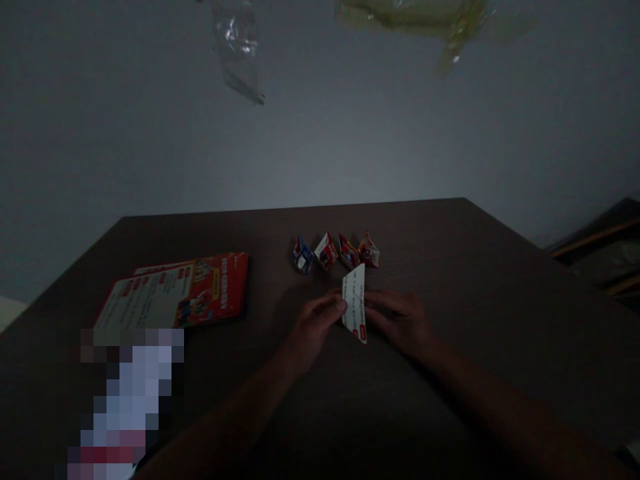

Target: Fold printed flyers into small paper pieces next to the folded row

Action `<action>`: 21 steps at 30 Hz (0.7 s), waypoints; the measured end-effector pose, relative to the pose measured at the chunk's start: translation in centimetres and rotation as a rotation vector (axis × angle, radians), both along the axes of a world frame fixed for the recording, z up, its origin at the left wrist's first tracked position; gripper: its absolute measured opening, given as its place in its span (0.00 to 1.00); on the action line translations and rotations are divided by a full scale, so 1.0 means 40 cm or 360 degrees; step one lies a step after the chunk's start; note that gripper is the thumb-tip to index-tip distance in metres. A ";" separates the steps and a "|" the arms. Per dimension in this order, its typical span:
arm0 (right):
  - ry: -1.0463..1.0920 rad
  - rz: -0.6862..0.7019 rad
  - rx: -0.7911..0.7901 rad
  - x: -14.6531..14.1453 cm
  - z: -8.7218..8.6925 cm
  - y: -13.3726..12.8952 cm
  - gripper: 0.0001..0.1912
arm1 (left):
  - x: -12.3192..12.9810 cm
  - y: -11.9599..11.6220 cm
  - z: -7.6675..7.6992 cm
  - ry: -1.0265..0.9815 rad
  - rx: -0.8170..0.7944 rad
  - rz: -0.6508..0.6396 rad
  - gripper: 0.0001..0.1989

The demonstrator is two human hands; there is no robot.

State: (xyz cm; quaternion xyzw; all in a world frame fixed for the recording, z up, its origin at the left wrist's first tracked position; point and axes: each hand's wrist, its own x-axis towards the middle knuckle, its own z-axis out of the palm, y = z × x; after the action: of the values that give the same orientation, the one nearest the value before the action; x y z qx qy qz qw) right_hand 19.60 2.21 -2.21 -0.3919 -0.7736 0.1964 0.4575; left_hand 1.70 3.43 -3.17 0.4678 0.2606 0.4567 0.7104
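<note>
A folded paper piece (355,303), white with printed text and small red labels, stands upright and slanted above the table. My left hand (315,320) pinches its left side, thumb on the near face. On the other side, the fingers of my right hand (400,320) close on its right edge, their tips partly hidden behind the paper. Just beyond lie several small folded paper shapes in a row: a blue and white one (303,256), a red and white one (326,252), a dark red one (349,251) and another red and white one (369,252).
A stack of red and white printed sheets (220,287) lies on the left of the dark table (430,240). A pixelated patch (135,393) covers something at lower left. The grey wall (320,147) behind carries clear tape (237,47) and yellowish tape (415,17).
</note>
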 end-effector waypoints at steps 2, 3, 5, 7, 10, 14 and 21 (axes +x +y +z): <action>-0.0013 0.0014 -0.0006 0.000 -0.002 0.001 0.14 | 0.000 0.001 0.001 0.0046 -0.0038 -0.0023 0.16; -0.0023 0.0029 -0.0005 0.001 -0.002 0.001 0.15 | 0.000 0.001 0.002 0.0069 -0.0050 -0.0035 0.17; -0.0043 0.0051 0.0030 0.000 -0.001 0.002 0.16 | 0.001 0.000 0.003 0.0112 -0.0062 -0.0036 0.18; -0.0067 0.0060 0.0093 -0.001 0.002 0.002 0.16 | 0.002 0.000 0.001 0.0121 -0.0074 -0.0019 0.19; -0.0115 0.0080 0.0167 -0.003 0.006 0.002 0.17 | 0.004 -0.001 -0.005 0.0086 -0.0114 -0.0014 0.19; -0.0201 0.0101 0.0199 -0.003 0.007 0.003 0.16 | 0.006 -0.001 -0.013 0.0045 -0.0172 0.0013 0.19; -0.0278 0.0123 0.0237 -0.002 0.005 0.003 0.16 | 0.008 0.003 -0.021 0.0048 -0.0153 0.0006 0.19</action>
State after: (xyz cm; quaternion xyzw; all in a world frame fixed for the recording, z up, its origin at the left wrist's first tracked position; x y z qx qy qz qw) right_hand 19.52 2.33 -2.00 -0.3423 -0.8376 0.1208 0.4083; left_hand 2.03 3.54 -4.02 0.4394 0.2938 0.4379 0.7272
